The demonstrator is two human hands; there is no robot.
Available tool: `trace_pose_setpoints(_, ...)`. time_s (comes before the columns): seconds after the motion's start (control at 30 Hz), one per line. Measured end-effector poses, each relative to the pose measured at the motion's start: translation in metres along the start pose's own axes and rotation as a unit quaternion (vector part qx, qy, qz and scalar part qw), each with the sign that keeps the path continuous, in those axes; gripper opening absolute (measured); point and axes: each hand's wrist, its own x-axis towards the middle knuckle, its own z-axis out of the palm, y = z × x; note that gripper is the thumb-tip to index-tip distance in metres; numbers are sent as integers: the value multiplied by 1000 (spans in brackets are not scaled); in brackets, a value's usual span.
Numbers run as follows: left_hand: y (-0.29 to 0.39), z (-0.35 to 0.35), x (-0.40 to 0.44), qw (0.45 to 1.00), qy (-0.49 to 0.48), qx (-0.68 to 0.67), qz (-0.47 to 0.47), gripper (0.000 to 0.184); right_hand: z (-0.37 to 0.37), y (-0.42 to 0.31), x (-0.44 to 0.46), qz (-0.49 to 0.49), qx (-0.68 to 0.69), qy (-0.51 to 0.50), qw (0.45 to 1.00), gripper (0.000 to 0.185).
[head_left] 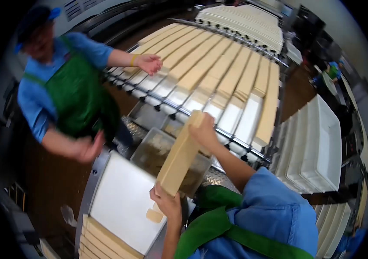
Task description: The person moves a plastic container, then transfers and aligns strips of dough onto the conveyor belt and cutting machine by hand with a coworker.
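A long pale-yellow block (181, 154) is held at a slant between my two hands. My left hand (167, 203) is closed around its lower end, and my right hand (203, 132) grips near its upper end. Below the block stands a clear plastic bin (138, 154) with pale crumbly scraps inside. A small pale-yellow piece (154, 215) lies beside my left hand on a white board (119, 190). Beyond my right hand, similar long blocks (201, 60) rest in rows on a white rack table (246, 118). I cannot make out what the blocks are made of.
A co-worker in a green apron (78, 95) stands at the left, both hands raised and holding nothing visible. More long blocks (106, 239) lie at the board's lower edge. Nested white tubs (322, 142) are stacked at the right. A metal rail (158, 98) edges the rack table.
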Motion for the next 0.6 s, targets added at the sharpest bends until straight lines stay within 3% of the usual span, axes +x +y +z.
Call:
trace_pose_setpoints(0.1, 52, 42, 5, 978, -28, -17, 206, 77, -95, 52, 35, 85, -69, 79, 991, 73)
trace_pose_setpoints(0.17, 93, 64, 2, 959, -55, -11, 276, 75, -152, 73, 51, 172, -33, 71, 982, 76)
trace_pose_setpoints(0.2, 111, 71, -1, 950, -83, -30, 298, 72, -170, 110, 67, 164, -74, 61, 982, 76)
trace_pose_setpoints(0.23, 122, 80, -4, 950, -83, -29, 301, 72, -190, 122, 72, 175, -130, 36, 975, 74)
trace_pose_setpoints(0.3, 140, 98, -11, 918, -201, -51, 339, 75, -212, 131, 86, 183, -185, 8, 966, 72)
trace_pose_setpoints(0.37, 150, 114, -14, 916, -232, -54, 322, 75, -222, 136, 105, 160, -357, -80, 917, 67)
trace_pose_setpoints(0.47, 166, 138, -7, 914, -256, -60, 309, 70, -222, 147, 133, 145, -410, -92, 896, 64)
trace_pose_setpoints(0.5, 172, 146, -3, 909, -280, -70, 301, 68, -220, 157, 142, 140, -410, -95, 896, 64)
trace_pose_setpoints(0.57, 181, 169, 6, 907, -297, -79, 289, 66, -214, 174, 155, 113, -416, 27, 902, 69)
trace_pose_setpoints(0.6, 181, 188, 9, 895, -325, -132, 276, 62, -211, 183, 159, 108, -415, 24, 903, 69)
